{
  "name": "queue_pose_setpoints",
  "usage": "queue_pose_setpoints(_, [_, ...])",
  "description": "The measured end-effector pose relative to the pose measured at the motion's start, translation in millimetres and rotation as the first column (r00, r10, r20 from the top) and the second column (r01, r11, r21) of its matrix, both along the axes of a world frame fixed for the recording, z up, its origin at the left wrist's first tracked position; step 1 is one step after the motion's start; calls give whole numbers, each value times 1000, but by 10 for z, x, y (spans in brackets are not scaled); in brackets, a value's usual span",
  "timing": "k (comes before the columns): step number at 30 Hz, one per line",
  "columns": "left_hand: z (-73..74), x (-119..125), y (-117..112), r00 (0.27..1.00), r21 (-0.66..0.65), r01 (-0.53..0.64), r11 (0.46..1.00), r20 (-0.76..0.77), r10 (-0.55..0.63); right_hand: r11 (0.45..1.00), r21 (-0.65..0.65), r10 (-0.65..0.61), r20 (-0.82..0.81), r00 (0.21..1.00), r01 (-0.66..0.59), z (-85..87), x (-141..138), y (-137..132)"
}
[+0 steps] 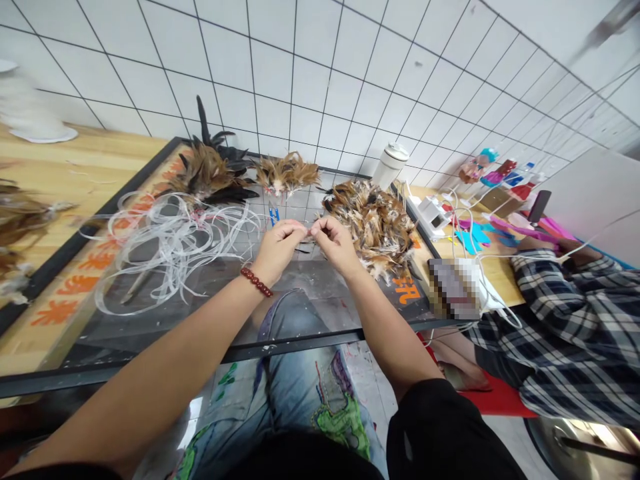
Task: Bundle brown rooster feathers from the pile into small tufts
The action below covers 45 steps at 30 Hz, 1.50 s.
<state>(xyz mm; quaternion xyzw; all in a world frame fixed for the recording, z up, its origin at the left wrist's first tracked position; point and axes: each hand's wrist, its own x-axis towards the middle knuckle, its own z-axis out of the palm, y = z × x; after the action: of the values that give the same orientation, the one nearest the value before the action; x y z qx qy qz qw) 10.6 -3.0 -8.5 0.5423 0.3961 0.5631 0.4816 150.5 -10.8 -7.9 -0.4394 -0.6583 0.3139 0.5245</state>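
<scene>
Black sleeve [445, 427]: nearest the camera, at the bottom right of the frame, with your jeans [295, 393] beside it at bottom centre.
Left hand [280, 243]: at the centre of the frame, thumb and forefinger pinched together; you wear a red bead bracelet [257, 282] on that wrist.
Right hand [336, 241]: just right of centre, pinched the same way, its tips almost meeting the left's — whatever may be between them is too small to tell.
Feather pile [375, 223]: right of centre, just beyond your right hand; it looks very light, soft and springy, and the vanes would probably crease or split under pressure, so pinch single feathers low, at the quill.
Clear strips [170, 247]: loosely looped, left of centre, beside your left hand; they look light, bendy and rather slick, likely to tangle — take one near a free end.
Blue-handled tool [274, 215]: just beyond your left fingertips.
Brown feather bunch [290, 172]: upper centre; its pale base seems the safest grip.
Dark-plumed bunch [207, 170]: upper left, its long black plumes probably easy to bend, so grasp low.
White bottle [391, 165]: upper right of centre, behind the pile.
Plaid sleeve [550, 290]: a co-worker's, at the right.
</scene>
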Motion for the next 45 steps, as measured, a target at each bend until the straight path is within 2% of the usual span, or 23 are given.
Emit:
queue_pose_setpoints(3, [-5,-2,15,989,-91,33,995,146,-20,1000,1,-30,-23,999,30,3,10,12])
queue_pose_setpoints(5, [-6,-7,19,984,-98,58,994,172,-40,999,-6,-40,-35,999,40,14,14,14])
queue_pose_setpoints(11, [7,-5,-19,993,-21,116,993,42,-115,999,-27,-45,-60,997,44,30,9,14])
queue_pose_setpoints(14, [25,-8,-28,987,-18,152,988,52,-151,999,-26,-45,-70,997,43,39,17,3])
queue_pose_setpoints(21, [40,-26,2,956,-181,176,968,267,-124,998,-66,14,-129,992,-23,62,-34,-62])
queue_pose_setpoints(24, [45,-32,1,931,-204,234,951,330,-159,995,-90,19,-146,989,-32,57,-61,-57])
queue_pose_setpoints(29, [69,-66,14,868,-287,370,884,446,-219,992,-128,-9,-204,979,-17,59,-68,-34])
queue_pose_setpoints(32, [82,-86,38,904,-293,335,896,369,-217,992,-120,-47,-214,976,22,54,-71,-29])
queue_pose_setpoints(36, [89,-84,34,971,-143,185,972,178,-159,992,-116,-72,-170,983,52,41,-82,-34])
queue_pose_setpoints(41, [94,-71,-12,966,-121,241,963,124,-226,981,-166,67,-205,976,-102,49,-76,-38])
queue_pose_setpoints(45, [97,-85,-4,964,-128,240,962,153,-219,960,-232,96,-257,962,-157,68,-35,-20])
